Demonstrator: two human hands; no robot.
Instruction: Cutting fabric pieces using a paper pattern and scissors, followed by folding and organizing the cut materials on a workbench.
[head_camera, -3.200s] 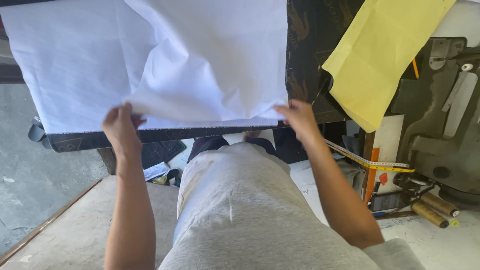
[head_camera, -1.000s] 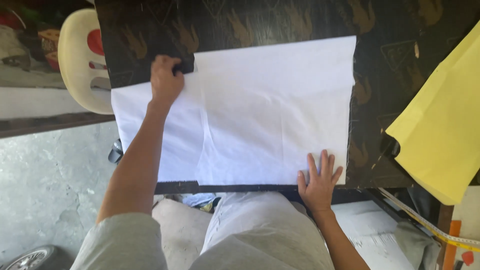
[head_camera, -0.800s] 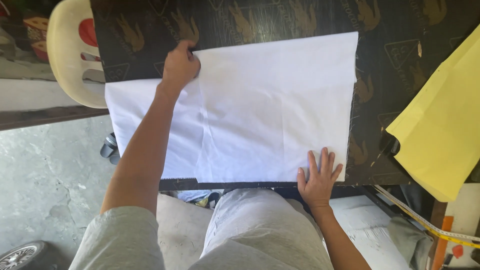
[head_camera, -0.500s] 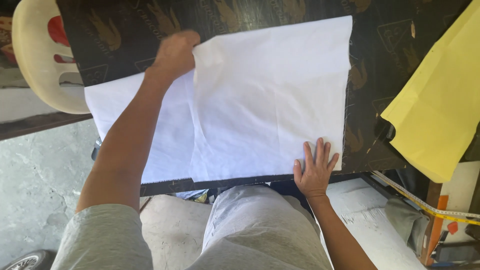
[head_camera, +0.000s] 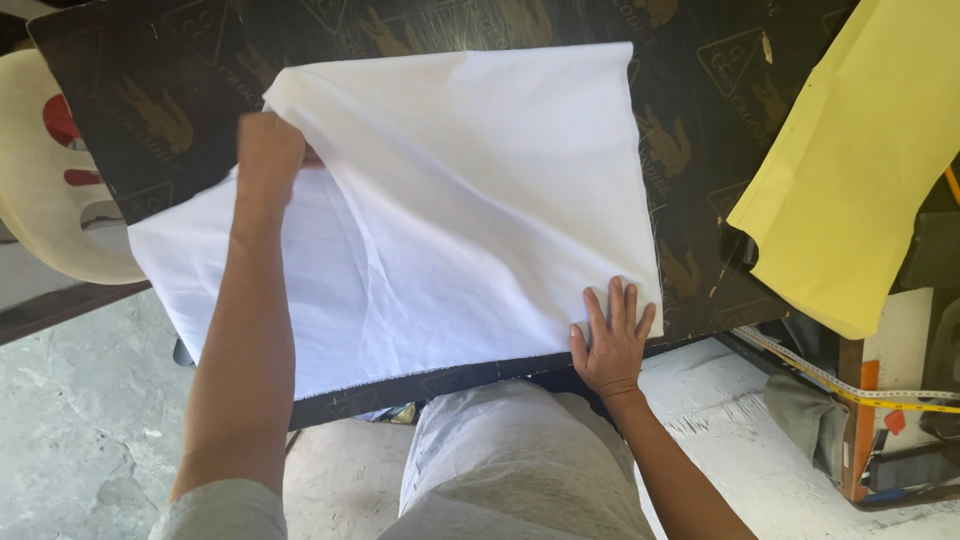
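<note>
A: Dark printed board (head_camera: 180, 110) serves as the work surface, its near edge running from lower left up toward the right. Concrete floor (head_camera: 70, 420) lies open at near left.

B: Leftmost items?

A: Cream plastic chair (head_camera: 40, 190) with red marks, at the far left, just beside the board's left edge. Next, white cloth (head_camera: 470, 220), spread across the middle of the board. Its left corner overhangs the board edge toward the chair; its near edge lies just inside the board's near edge.

B: Hands?

A: Left hand (head_camera: 268, 150) is raised over the cloth's left part, fingers closed on a fold of the upper layer, lifting it off the lower layer. Right hand (head_camera: 612, 340) lies flat on the cloth's near right corner, fingers spread wide, pinning it at the board's near edge.

B: Free room on the board?

A: Bare strip along the far edge and a band right of the cloth. Further right, yellow cloth (head_camera: 860, 170) hangs over the board's right side, apart from the white one. Measuring tape (head_camera: 850, 385) runs below it at near right.
</note>
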